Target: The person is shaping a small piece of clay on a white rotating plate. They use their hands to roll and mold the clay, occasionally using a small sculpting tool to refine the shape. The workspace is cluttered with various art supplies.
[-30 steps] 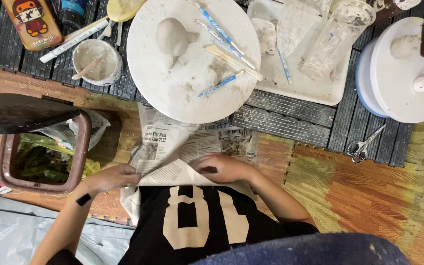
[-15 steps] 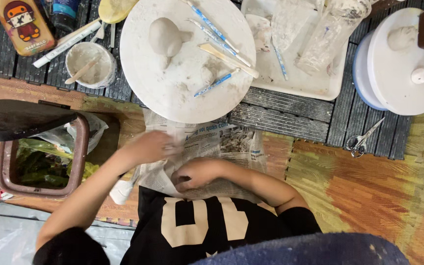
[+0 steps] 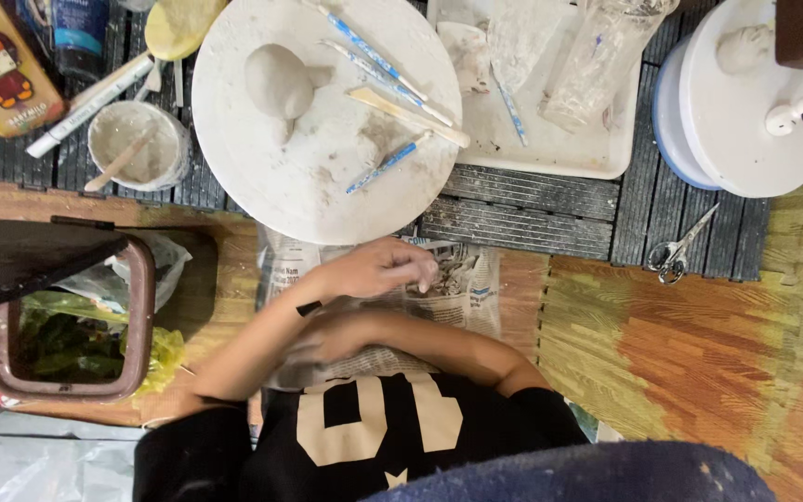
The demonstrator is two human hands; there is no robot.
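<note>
At the left edge a brown bin (image 3: 67, 316) with a plastic liner stands beside the newspaper (image 3: 462, 284), which lies spread at centre frame, its long axis running left-right, just below the round white board (image 3: 327, 186). The left hand (image 3: 378, 270) rests on the paper's upper part, fingers curled together, perhaps pinching the sheet. The right hand (image 3: 327, 336), crossed beneath that forearm, presses the paper lower down; its fingers are hidden. On the board sit one grey clay lump (image 3: 276, 84) and four modelling tools. One pair of scissors (image 3: 676, 249) lies right.
</note>
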